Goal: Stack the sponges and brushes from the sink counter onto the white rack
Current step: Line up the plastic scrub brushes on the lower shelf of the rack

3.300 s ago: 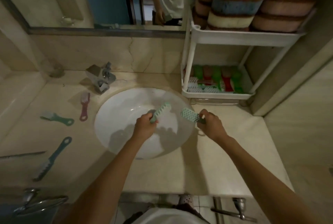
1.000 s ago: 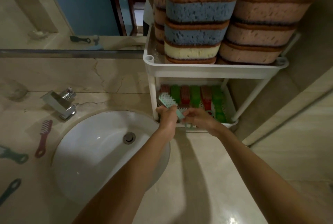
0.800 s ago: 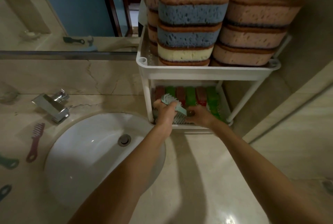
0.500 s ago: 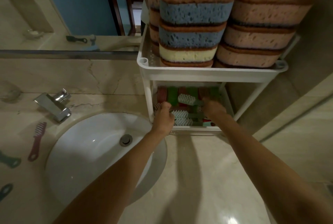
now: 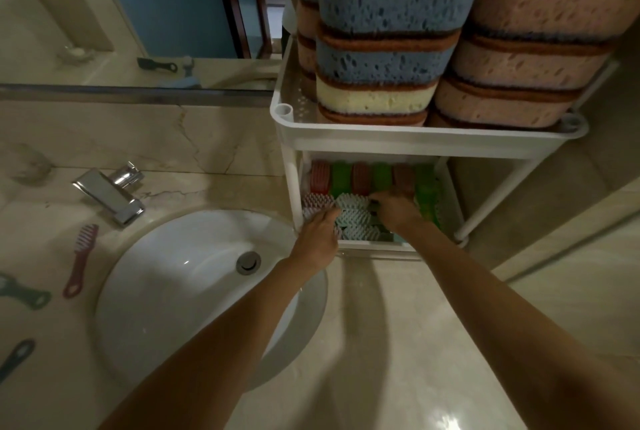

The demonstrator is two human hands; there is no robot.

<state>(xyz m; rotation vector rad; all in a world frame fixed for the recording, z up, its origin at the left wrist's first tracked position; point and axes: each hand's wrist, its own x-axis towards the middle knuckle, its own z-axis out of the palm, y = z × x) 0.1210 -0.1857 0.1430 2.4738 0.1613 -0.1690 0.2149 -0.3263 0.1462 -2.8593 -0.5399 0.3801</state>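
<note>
While both arms reach to mid-frame, left grip (image 5: 317,234): fingers stretched forward and apart, tips touching the bristles of a pale pink brush (image 5: 313,203).
Right grip (image 5: 398,213): fingers bent down over the right end of the top mint brush (image 5: 351,203); I cannot tell whether they pinch it or only rest on it.
Mint brushes (image 5: 356,230): piled bristles-up between the two grips, at the front of the lower shelf.
Red and green brushes (image 5: 360,177): a row standing side by side behind the grips, at the back of the same shelf.
White rack (image 5: 415,142): right of centre, standing on the table against the wall.
Sponges (image 5: 391,42): stacked high on the top shelf, upper right; blue, yellow and pink layers.
Table (image 5: 398,343): pale marble, lower right.
Sink (image 5: 173,291): round white bowl, lower left, partly under the left forearm.
Tap (image 5: 109,196): chrome, above the sink.
Red brush (image 5: 79,261): flat on the table, left of the sink.
Teal brush (image 5: 24,294): at the left edge, cut off.
Dark-handled brush (image 5: 15,358): lower left edge, cut off.
</note>
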